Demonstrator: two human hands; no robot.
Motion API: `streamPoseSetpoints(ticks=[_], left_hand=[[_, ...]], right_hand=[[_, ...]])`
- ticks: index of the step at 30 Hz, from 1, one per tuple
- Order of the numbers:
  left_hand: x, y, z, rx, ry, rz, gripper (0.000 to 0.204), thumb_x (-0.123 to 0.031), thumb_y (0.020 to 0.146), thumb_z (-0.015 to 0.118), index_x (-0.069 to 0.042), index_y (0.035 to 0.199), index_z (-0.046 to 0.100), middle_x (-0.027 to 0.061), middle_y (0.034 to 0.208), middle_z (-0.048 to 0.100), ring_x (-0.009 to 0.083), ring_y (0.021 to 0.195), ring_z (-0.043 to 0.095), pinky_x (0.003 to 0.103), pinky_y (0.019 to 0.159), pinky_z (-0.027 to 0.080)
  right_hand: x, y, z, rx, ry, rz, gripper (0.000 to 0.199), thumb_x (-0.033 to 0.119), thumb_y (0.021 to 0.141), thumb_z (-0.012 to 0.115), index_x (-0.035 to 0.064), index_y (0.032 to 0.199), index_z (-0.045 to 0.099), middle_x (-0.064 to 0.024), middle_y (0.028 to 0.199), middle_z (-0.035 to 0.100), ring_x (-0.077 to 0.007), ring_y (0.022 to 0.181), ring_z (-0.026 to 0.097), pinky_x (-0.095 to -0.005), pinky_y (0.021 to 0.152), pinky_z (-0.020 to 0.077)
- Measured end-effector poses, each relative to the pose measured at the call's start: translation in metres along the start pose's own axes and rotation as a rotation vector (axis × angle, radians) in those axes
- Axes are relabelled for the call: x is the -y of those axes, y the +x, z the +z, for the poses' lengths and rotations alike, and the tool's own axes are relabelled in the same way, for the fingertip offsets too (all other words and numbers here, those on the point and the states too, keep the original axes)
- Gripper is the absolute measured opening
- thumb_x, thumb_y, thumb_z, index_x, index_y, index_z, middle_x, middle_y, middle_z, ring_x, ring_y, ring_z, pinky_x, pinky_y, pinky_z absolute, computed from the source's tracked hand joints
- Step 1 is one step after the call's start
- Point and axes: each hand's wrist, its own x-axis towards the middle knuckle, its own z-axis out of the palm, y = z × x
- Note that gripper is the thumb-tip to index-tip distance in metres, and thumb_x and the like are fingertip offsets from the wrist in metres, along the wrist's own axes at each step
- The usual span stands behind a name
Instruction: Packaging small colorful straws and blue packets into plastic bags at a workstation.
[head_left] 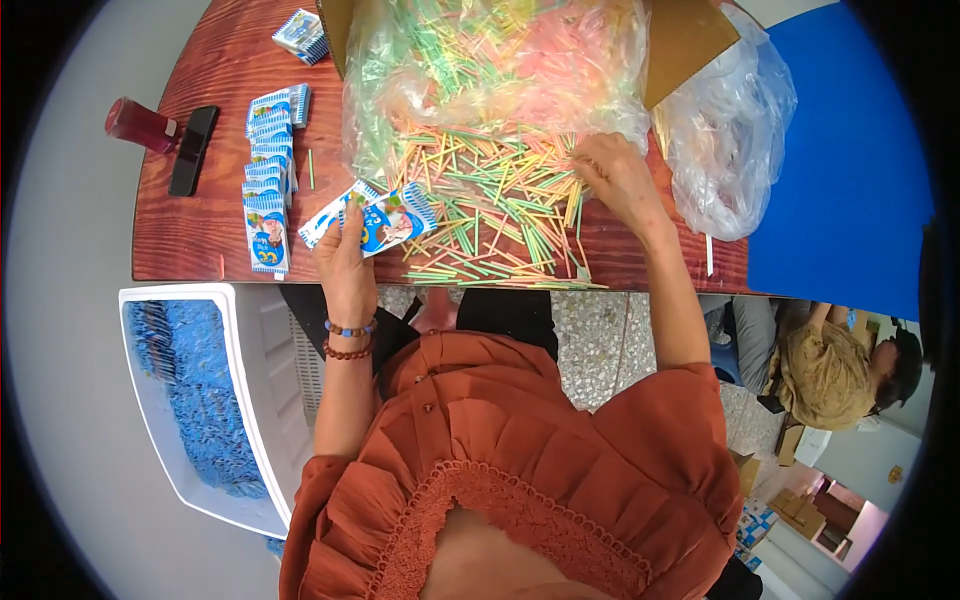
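Head view, looking down past an orange blouse [520, 450] at a wooden table [200, 230].

Left hand [345, 265]: fingers clamped on a few small blue-and-white packets [385, 220], fanned out, held just above the table edge. Bead bracelets [348, 340] on that wrist.

Right hand [615, 175]: resting on a loose pile of coloured sticks [490, 215] (green, yellow, pink, orange), fingers curled into the pile. Cannot tell whether anything is pinched between them.

Hands apart, the stick pile between them.

Beyond the right hand: clear bag [500, 60] stuffed with more sticks, spilling out toward the pile, sitting in a cardboard box [690, 40]. To the right of the right hand: second clear bag [725, 130], crumpled, contents hard to make out.

Left of the left hand: row of packets [268, 175] laid along the table, overlapping, running away from the body. One more small stack [302, 35] further off, near the box. Single green stick [311, 168] lying just beside the row.

Further left: black phone [193, 150], with a red bottle [140, 125] lying on its side touching it.

Below the table edge, left of the left forearm: white bin [255, 400] filled with blue packets.

Far right, beyond the right elbow: blue surface [840, 170], and another person [840, 370] in a tan top, seated low, hands not clear.
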Motion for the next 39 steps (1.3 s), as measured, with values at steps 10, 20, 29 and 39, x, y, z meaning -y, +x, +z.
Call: streamPoseSetpoints(ticks=[10, 20, 29, 39], left_hand=[[0.005, 0.002, 0.000, -0.024, -0.013, -0.012, 0.021, -0.019, 0.099, 0.054, -0.001, 0.104, 0.064, 0.0046, 0.097, 0.069, 0.0095, 0.083, 0.065, 0.026, 0.073, 0.054], [0.003, 0.000, 0.002, 0.013, -0.031, -0.035, 0.021, -0.015, 0.098, 0.057, 0.001, 0.107, 0.065, 0.0045, 0.100, 0.069, 0.0079, 0.085, 0.064, 0.025, 0.075, 0.053], [-0.001, -0.003, 0.004, 0.025, -0.045, -0.027, 0.020, -0.016, 0.098, 0.056, 0.001, 0.104, 0.066, 0.0045, 0.097, 0.070, 0.0079, 0.082, 0.065, 0.024, 0.072, 0.053], [0.001, -0.003, 0.006, 0.016, -0.120, -0.083, 0.019, -0.017, 0.098, 0.056, -0.001, 0.105, 0.065, 0.0037, 0.095, 0.070, 0.0088, 0.080, 0.066, 0.025, 0.070, 0.054]], right_hand=[[-0.013, 0.007, 0.016, 0.083, -0.267, -0.247, 0.033, 0.002, 0.074, 0.061, 0.0045, 0.107, 0.061, -0.0099, 0.113, 0.055, -0.0289, 0.110, 0.050, -0.0401, 0.094, 0.0379], [-0.011, 0.022, 0.032, 0.066, -0.504, -0.375, 0.026, 0.008, 0.078, 0.057, 0.0021, 0.104, 0.058, -0.0129, 0.108, 0.055, -0.0300, 0.104, 0.051, -0.0403, 0.090, 0.0379], [-0.001, 0.025, 0.022, 0.182, -0.206, -0.223, 0.034, 0.006, 0.084, 0.057, 0.0004, 0.117, 0.052, -0.0178, 0.110, 0.056, -0.0325, 0.103, 0.053, -0.0414, 0.091, 0.0376], [0.015, 0.037, 0.034, 0.287, 0.324, -0.043, 0.037, 0.020, 0.097, 0.048, 0.0007, 0.129, 0.050, -0.0201, 0.115, 0.059, -0.0334, 0.108, 0.054, -0.0397, 0.095, 0.0405]])
